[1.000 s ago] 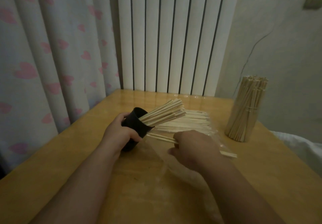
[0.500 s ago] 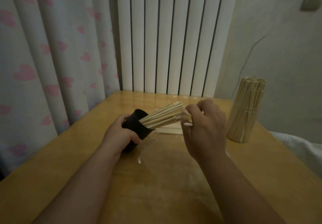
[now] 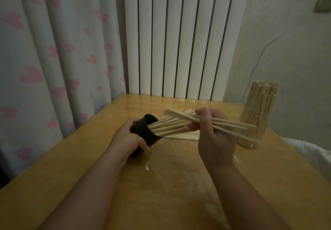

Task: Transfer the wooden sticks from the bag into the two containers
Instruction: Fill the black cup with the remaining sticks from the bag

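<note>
Black cup (image 3: 142,131) gripped by left hand (image 3: 125,138); right hand (image 3: 215,140) grasps sticks (image 3: 238,125) above table (image 3: 53,176).

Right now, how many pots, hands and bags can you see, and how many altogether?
Containers: 2, a black cup and a clear container
Hands: 2, the left hand and the right hand
Clear plastic bag: 1
Total: 5
Wooden sticks: too many to count, so left out.
</note>
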`<state>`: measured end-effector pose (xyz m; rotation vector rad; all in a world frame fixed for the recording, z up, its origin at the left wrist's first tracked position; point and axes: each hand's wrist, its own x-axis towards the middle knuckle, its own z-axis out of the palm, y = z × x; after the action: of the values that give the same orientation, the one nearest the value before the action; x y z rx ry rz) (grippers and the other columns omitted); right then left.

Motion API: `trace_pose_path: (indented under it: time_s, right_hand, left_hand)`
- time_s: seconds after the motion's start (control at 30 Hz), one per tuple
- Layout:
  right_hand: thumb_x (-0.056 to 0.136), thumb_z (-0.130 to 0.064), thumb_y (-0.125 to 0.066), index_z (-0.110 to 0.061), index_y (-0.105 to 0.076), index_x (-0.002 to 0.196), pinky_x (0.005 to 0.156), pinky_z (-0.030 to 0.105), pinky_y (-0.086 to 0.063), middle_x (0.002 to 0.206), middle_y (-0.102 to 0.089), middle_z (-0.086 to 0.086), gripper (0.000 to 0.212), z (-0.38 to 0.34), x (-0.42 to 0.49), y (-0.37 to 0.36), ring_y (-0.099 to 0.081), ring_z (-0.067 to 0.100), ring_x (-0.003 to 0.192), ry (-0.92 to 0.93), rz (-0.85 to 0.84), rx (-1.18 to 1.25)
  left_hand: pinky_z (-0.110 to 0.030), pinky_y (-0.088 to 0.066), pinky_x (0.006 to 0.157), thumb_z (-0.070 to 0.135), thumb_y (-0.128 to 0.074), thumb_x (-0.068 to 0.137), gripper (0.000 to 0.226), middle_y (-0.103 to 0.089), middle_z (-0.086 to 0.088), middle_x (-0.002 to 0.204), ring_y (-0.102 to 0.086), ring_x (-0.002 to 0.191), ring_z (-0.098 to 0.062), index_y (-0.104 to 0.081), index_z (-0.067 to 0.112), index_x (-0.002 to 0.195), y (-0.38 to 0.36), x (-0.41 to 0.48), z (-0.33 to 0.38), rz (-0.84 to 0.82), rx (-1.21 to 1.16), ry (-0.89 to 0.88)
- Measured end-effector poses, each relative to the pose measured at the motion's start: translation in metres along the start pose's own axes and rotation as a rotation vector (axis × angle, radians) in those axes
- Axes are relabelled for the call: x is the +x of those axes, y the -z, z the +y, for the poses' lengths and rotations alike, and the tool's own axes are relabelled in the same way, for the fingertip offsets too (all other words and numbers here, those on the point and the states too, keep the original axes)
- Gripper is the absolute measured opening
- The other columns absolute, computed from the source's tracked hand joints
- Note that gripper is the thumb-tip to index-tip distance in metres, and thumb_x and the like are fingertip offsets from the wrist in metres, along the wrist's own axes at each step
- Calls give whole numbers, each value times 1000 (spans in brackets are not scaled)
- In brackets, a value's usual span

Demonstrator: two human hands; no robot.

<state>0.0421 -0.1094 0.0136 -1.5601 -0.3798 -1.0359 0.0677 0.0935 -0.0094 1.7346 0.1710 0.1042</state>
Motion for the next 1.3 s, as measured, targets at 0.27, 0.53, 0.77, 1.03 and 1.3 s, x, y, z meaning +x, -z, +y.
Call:
trace_pose_path:
  time_s: [0.27,0.53,0.77,1.03,1.3]
  right_hand:
    - [100,-19,-55,-13,-67,73,54,10,-41,64,-63,-9,30,-5,3,0,-58,0,60,-217,-73,-41]
    - [73,-46,-80,-34,-69,86,81,17,-52,122,-48,-13,20,7,3,-5,-54,1,105,-397,-264,-120]
    - [95,-40,-57,-37,-55,108,86,35,-50,122,-55,-3,13,10,0,-6,-55,18,111,-536,-185,26]
    - [104,-35,-44,-31,-65,121,99,31,-41,135,-51,-15,28,10,1,-8,-46,4,122,-438,-240,-110]
    - [107,-29,-37,-34,-65,118,91,27,-46,114,-60,-22,31,10,2,-3,-53,-6,107,-474,-163,-42]
  left_hand:
    - [-34,-48,72,-18,-74,59,86,-55,5,119,-49,113,-28,-58,40,121,0,-2,1,-21,35,-6]
    - [-34,-47,74,-18,-75,60,84,-54,4,122,-49,115,-28,-55,41,117,-1,-3,3,-25,58,-24]
    - [-29,-44,65,-18,-74,62,84,-51,12,108,-48,110,-24,-55,40,119,0,-4,4,-43,25,-12]
    - [-28,-43,65,-19,-74,61,83,-50,15,105,-47,111,-24,-54,41,115,-1,-4,5,-35,21,-9]
    - [-29,-43,66,-17,-76,58,86,-54,5,119,-48,112,-25,-56,41,119,-1,-3,3,-10,18,-4]
